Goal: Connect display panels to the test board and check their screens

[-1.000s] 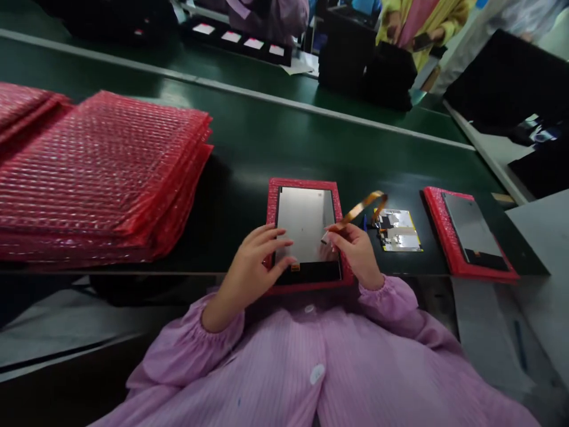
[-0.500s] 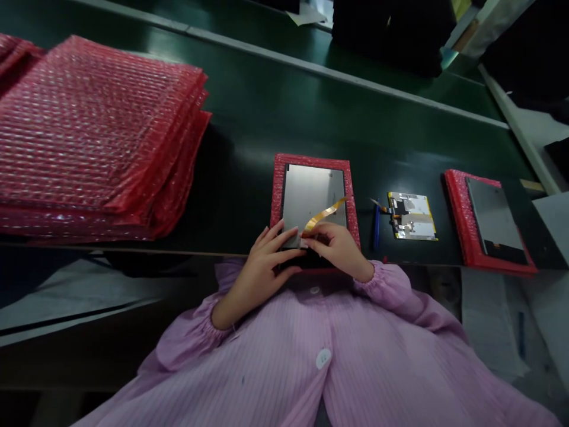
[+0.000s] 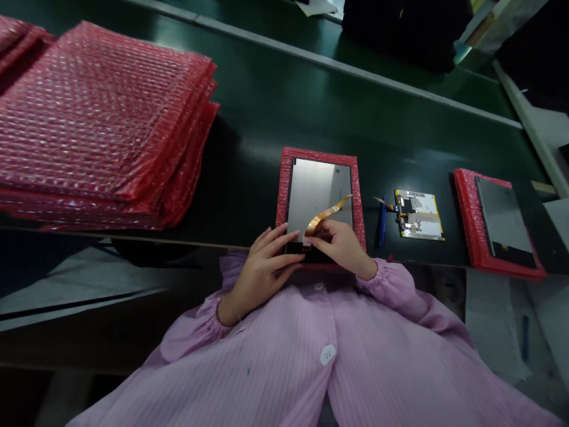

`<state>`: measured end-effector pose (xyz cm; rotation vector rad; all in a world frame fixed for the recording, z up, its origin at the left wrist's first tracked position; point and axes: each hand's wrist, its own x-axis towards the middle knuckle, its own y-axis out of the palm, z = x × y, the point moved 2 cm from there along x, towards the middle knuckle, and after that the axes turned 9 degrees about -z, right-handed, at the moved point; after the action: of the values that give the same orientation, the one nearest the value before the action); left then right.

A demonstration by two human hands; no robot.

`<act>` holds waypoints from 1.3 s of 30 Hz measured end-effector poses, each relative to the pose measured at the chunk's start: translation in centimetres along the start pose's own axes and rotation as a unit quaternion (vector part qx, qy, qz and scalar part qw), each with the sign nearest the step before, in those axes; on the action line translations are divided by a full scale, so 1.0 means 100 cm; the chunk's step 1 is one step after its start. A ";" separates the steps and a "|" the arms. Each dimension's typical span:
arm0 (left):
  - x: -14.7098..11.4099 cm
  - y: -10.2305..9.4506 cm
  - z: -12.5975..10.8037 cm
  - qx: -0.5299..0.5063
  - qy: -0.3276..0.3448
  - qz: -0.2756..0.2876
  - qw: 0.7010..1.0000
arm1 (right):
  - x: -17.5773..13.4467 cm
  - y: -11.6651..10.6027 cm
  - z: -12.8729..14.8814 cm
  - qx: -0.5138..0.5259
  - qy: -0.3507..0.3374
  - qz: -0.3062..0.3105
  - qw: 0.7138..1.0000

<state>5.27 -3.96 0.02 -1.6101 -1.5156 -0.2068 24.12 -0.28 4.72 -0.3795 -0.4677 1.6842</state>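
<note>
A tablet-sized display panel (image 3: 317, 184) with a silvery back lies on a red bubble-wrap sheet (image 3: 282, 196) at the table's front edge. My right hand (image 3: 342, 243) pinches an orange-gold flex cable (image 3: 329, 214) near its lower end, over the panel's dark bottom strip. The cable's other end slants up to the right. My left hand (image 3: 269, 261) has its fingers spread, the tips resting on the panel's lower left part. Just right of the panel lie a slim blue tool (image 3: 382, 224) and a circuit board assembly (image 3: 418, 214) with yellow edges.
A tall stack of red bubble-wrap bags (image 3: 106, 118) fills the left of the dark green table (image 3: 249, 127). Another panel (image 3: 504, 219) rests on red bubble wrap at the right. A pale strip (image 3: 355, 72) crosses the table, with a black object (image 3: 406, 29) beyond it.
The whole view has shifted slightly. My right fingers keep their pinch on the flex cable, and more of the panel's dark lower strip shows between my hands.
</note>
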 end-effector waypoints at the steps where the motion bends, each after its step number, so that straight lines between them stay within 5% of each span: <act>1: 0.000 0.000 0.000 -0.003 -0.001 0.001 1.000 | 0.000 0.000 0.000 -0.003 0.002 -0.001 1.000; 14: 0.000 0.002 0.001 -0.008 -0.004 0.009 1.000 | 0.001 -0.001 0.002 -0.016 0.014 0.014 1.000; 23: -0.005 0.002 0.002 0.043 0.070 -0.003 0.997 | -0.002 -0.001 0.000 -0.045 0.041 0.022 0.998; 31: -0.008 0.004 -0.001 0.136 0.129 0.025 0.982 | -0.003 0.000 -0.002 -0.056 0.016 0.016 0.998; 39: -0.005 0.012 0.002 0.164 0.157 -0.041 0.973 | -0.004 0.002 0.001 -0.067 -0.060 -0.019 0.996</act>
<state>6.12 -4.03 -1.05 -1.1919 -1.2929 -0.2310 24.02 -0.74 4.68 -0.3669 -0.6756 1.6496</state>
